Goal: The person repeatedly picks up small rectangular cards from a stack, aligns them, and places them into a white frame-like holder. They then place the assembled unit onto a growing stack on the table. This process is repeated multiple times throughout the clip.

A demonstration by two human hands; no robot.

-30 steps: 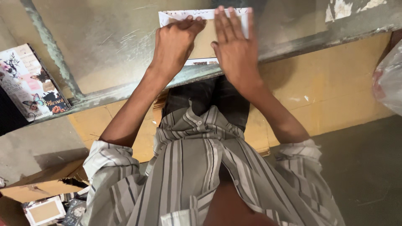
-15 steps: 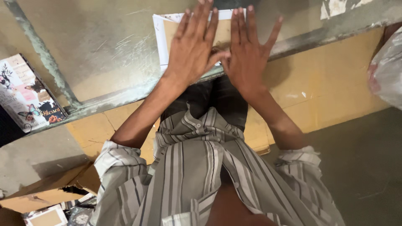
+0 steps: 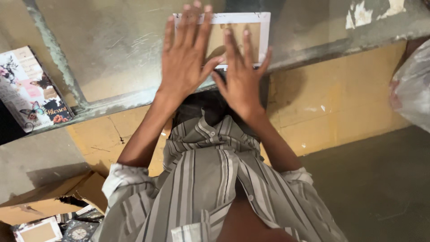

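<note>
Left hand (image 3: 186,62), right hand (image 3: 242,76) flat, spread on white-bordered frame (image 3: 264,36), glass tabletop (image 3: 112,54).

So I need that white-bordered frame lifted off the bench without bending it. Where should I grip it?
Grip the frame by its right border, coming in from the right. It lies flat, both hands cover its left and middle, and that edge is bare.

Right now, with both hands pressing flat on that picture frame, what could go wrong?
1. The white picture frame lies close to the table's front edge; a push toward the body might slide it off onto the floor.
2. Both the left hand and the right hand press on the brown middle panel; pressing hard could possibly bend or crack it.
3. The decorated card overhangs the table's edge and might fall if bumped.
</note>
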